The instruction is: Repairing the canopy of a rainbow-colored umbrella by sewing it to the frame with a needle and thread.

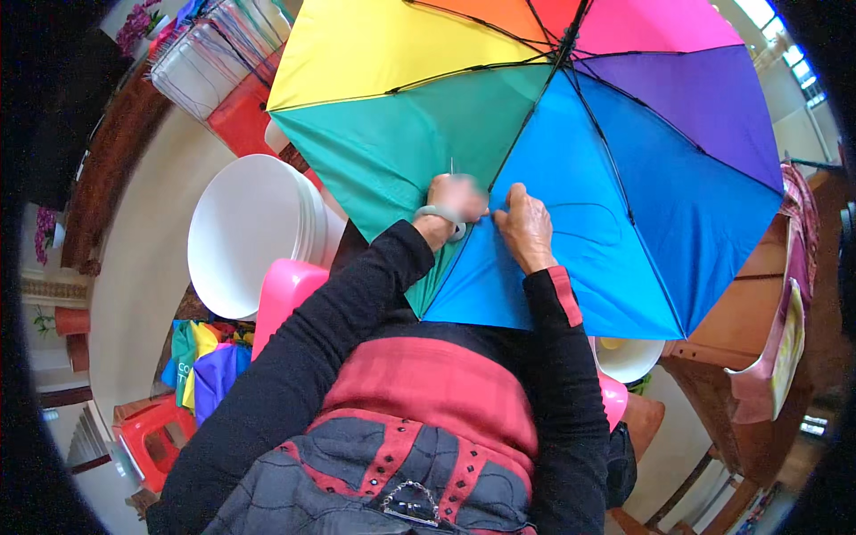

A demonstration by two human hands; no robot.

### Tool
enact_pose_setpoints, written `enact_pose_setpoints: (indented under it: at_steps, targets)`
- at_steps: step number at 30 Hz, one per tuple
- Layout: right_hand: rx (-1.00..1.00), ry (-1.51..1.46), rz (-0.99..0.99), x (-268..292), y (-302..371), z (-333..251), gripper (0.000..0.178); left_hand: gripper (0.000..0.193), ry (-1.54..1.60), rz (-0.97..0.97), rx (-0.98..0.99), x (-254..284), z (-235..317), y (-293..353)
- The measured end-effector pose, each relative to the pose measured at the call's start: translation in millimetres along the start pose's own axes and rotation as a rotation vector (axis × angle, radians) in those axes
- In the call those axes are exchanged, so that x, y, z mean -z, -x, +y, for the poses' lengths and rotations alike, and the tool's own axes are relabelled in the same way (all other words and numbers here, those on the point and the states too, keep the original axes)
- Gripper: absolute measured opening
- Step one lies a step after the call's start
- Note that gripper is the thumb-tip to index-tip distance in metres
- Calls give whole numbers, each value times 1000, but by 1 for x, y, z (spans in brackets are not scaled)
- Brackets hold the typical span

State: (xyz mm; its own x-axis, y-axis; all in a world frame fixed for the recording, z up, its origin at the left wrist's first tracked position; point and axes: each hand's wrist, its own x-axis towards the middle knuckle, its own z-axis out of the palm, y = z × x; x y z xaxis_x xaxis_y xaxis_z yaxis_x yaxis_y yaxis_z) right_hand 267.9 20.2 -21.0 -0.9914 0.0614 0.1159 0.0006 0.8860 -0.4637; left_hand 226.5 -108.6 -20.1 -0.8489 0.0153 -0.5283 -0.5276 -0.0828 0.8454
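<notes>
An open umbrella [713,178] with panels in rainbow colours lies before me, its inner side with black ribs facing me. My left hand [456,198], with a pale bangle at the wrist, is closed on the umbrella at the seam between the green and blue panels; its fingertips are partly blurred. A thin upright line, perhaps a needle, shows just above it. Close by on the right, my right hand [526,227] is over the blue panel with fingers curled together; what they pinch is too small to make out. A thin dark thread [588,205] loops across the blue cloth beside it.
White stacked buckets [254,236] stand at left beside a pink chair [290,290]. Folded colourful cloth [218,366] and a red stool [153,441] are below them. A wooden piece of furniture [744,312] draped with cloth is at right, near another white bucket [629,358].
</notes>
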Motion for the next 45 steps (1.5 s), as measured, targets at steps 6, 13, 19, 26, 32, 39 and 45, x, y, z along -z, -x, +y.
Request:
enact_pose_setpoints:
  at_steps: [6, 13, 19, 26, 32, 39, 45]
  targets:
    - [-20, 5, 0, 0, 2, -3, 21, 24, 5, -75, 57, 5, -1, -9]
    - [-42, 10, -11, 1, 2, -5, 21, 22, 22, -77, 65, 4, -2, -11]
    - [-87, -18, -6, -2, 2, -3, 20, 21, 6, -126, 65, 4, -2, -12]
    - [-65, -32, -11, 0, 6, -5, 23, 19, -55, -158, 54, 7, -4, -14]
    - [-99, -22, -9, -4, 3, -4, 24, 20, 41, -43, 68, 4, -8, -16]
    - [-85, -24, -5, -2, 4, -4, 24, 19, 32, -56, 80, 2, -5, -16]
    - [-57, -30, 3, -1, 4, -1, 21, 14, 39, -127, 125, 5, -1, -17]
